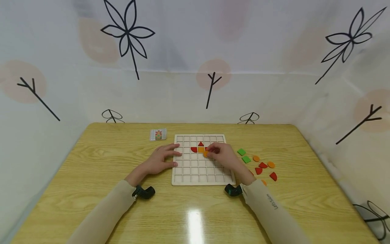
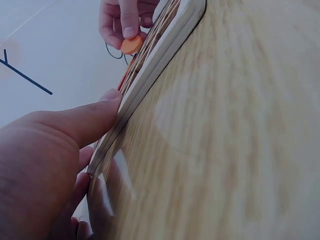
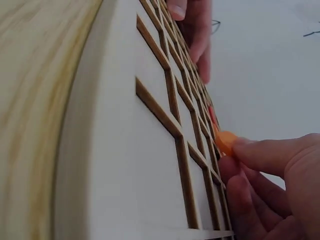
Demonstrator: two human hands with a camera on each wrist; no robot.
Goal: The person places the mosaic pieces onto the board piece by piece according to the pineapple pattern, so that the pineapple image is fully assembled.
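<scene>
A wooden grid board [image 1: 198, 179] lies on the table, its cells framed by raised strips. In it sit an orange square [image 1: 201, 149], a red triangle [image 1: 200, 144] above that, and a red quarter-circle piece [image 1: 194, 149] to the left; more red shows beside the right fingertips. My right hand [image 1: 224, 156] pinches an orange disc [image 2: 131, 45] between thumb and fingers, close over the board just below and right of the orange square. My left hand [image 1: 158, 159] rests at the board's left edge with fingers spread, the thumb [image 2: 107, 102] against the rim.
Right of the board lie loose pieces: green squares [image 1: 246, 159], orange discs [image 1: 271, 164] and red quarter-circles [image 1: 273, 176], some partly behind the right forearm. A small pattern card [image 1: 158, 134] lies at the back left. A patterned cloth [image 1: 170, 98] hangs behind the wooden table [image 1: 100, 152].
</scene>
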